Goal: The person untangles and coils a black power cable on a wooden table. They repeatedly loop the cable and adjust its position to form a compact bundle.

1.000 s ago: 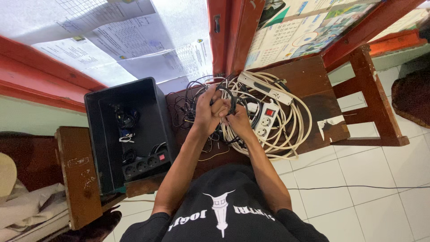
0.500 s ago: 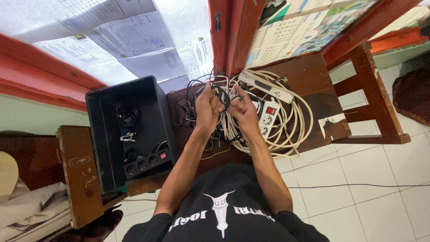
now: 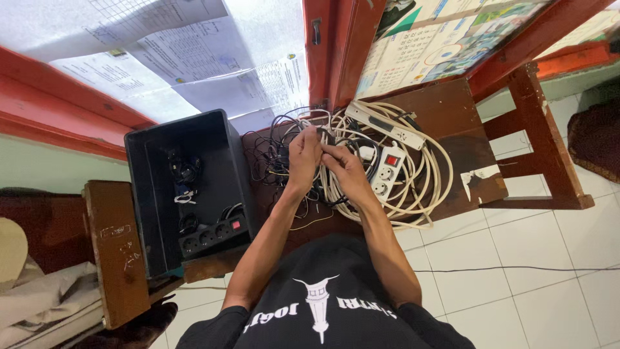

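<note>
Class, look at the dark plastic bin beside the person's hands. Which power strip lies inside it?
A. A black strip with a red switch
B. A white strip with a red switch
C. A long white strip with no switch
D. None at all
A: inside the dark bin a black power strip with a red switch lies near the front, while the white strips lie on the wooden table.

White tiled floor [image 3: 529, 258] (red-framed, perhaps window [image 3: 258, 39])

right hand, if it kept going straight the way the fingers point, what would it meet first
The right hand points up and left toward the left hand. It already touches the black cable pinched between them, so that comes first, then the left hand's fingers. Depth is hard to judge.
</note>
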